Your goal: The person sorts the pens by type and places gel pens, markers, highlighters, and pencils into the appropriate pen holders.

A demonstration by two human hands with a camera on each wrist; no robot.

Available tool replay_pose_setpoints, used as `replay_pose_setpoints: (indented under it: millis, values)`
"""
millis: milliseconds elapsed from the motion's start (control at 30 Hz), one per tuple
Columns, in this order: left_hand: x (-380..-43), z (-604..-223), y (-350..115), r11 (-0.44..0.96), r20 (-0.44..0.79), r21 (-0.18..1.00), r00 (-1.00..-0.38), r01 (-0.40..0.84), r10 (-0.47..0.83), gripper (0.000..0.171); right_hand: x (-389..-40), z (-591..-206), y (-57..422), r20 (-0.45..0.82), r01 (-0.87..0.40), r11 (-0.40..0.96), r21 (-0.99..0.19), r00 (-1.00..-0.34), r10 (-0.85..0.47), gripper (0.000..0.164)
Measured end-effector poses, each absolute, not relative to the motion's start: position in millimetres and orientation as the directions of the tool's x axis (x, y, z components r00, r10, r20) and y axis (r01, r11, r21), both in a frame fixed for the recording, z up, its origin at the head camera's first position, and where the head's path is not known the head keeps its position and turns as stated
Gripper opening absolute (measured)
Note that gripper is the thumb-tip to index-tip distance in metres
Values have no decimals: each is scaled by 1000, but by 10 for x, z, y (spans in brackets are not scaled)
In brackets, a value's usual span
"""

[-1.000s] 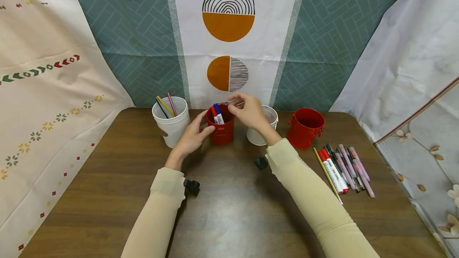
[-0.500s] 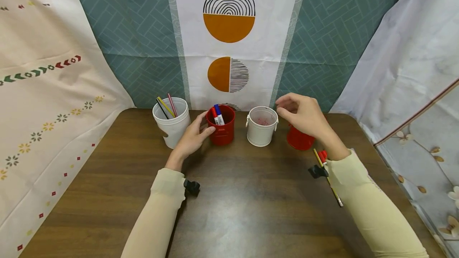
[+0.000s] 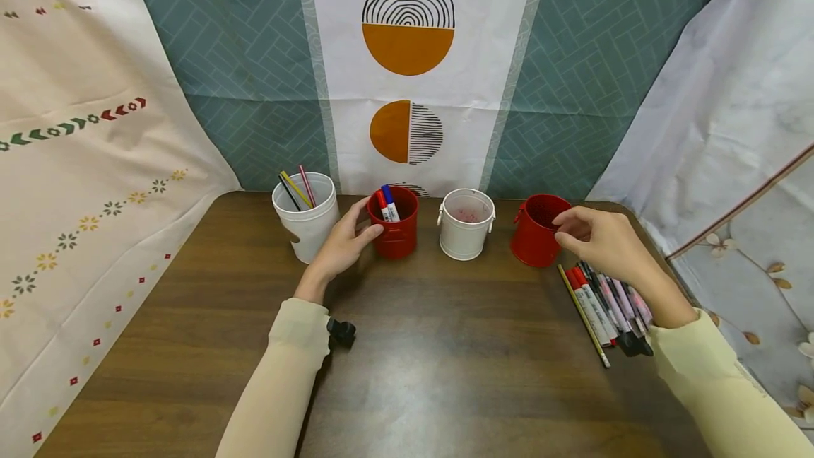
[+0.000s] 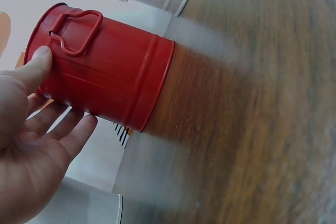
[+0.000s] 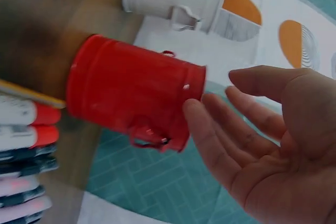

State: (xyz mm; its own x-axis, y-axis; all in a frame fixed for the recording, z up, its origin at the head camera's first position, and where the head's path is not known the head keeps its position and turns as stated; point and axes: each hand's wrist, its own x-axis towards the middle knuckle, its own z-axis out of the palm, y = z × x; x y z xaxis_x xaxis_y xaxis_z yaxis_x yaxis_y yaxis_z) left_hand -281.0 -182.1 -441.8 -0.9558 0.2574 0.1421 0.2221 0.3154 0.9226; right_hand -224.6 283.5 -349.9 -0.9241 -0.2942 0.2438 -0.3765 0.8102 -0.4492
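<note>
My left hand holds the left red bucket at its upper side, the thumb near the wire handle and the fingers along the flank, also seen in the left wrist view. Inside that bucket stand a red-capped marker and a blue-capped marker. My right hand hovers beside the rim of the right red bucket, fingers loosely bent with nothing between them. Below it on the table lie red-capped markers, several black and pink pens and a yellow pencil.
A white bucket stands between the two red ones. At far left a taller white cup holds several pencils. All stand on a brown wooden table, with a patterned cloth hanging behind them.
My right hand has moved rightward from above the left red bucket, past the white bucket, to the right red bucket. The left hand stays at its bucket.
</note>
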Motion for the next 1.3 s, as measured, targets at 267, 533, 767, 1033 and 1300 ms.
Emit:
replay_pose_setpoints:
  millis: [267, 533, 767, 1033, 1300]
  values:
    - [-2834, -4434, -1819, 302, 182, 917, -947, 262, 266, 68, -2131, -3766, 2976, 81, -317, 868, -382, -947, -310, 25]
    - [-2843, -4446, -1825, 303, 180, 917, -947, 259, 266, 68, -2039, -3997, 3053, 11, -292, 915, -277, -953, -301, 21]
    - [-2844, -4464, -1829, 303, 173, 919, -949, 252, 265, 68, -1996, -4107, 3040, 12, -267, 942, -203, -963, -270, 14]
    - [-2840, -4463, -1839, 299, 174, 921, -950, 250, 259, 67, -2016, -4158, 2960, 1, -250, 947, -202, -967, -255, 11]
    - [-2837, -4455, -1841, 296, 167, 924, -950, 244, 262, 68, -2015, -4171, 2890, 7, -278, 946, -169, -960, -281, 13]
